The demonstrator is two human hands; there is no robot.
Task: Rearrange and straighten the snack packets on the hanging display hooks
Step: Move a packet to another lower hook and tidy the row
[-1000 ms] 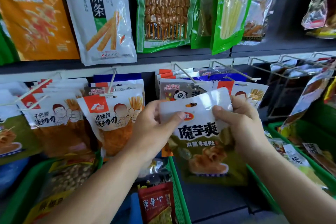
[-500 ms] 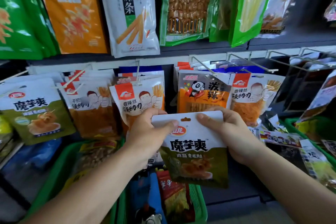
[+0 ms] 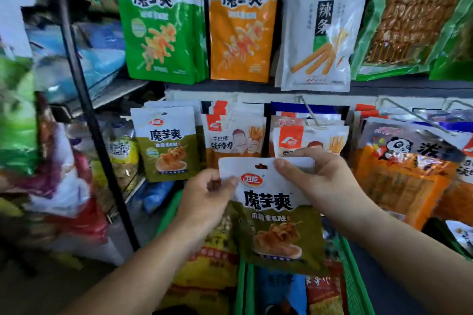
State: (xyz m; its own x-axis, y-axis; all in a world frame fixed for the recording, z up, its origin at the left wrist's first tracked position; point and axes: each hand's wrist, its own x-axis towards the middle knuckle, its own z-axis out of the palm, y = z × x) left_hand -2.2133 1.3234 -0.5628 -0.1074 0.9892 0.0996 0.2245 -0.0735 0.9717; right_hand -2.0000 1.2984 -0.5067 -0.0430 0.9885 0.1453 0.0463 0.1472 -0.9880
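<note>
I hold an olive-green and white snack packet (image 3: 276, 215) upright in front of the lower hook row. My left hand (image 3: 207, 199) pinches its upper left corner and my right hand (image 3: 322, 184) grips its upper right edge, thumb on the white top. A stack of matching olive packets (image 3: 166, 143) hangs on the leftmost lower hook. Beside that stack hang orange packets with a cartoon man (image 3: 233, 135), more of them behind my right hand (image 3: 307, 135), and panda packets (image 3: 404, 158) to the right.
Large green (image 3: 161, 25), orange (image 3: 240, 28) and white (image 3: 320, 25) packets hang on the upper row. Bare wire hooks (image 3: 419, 115) jut forward at the right. Green baskets (image 3: 350, 271) of loose packets sit below. A black upright post (image 3: 89, 120) stands at the left.
My view and both hands have shifted left along the display with the olive packet. The matching olive stack is now close to the upper left of the held packet.
</note>
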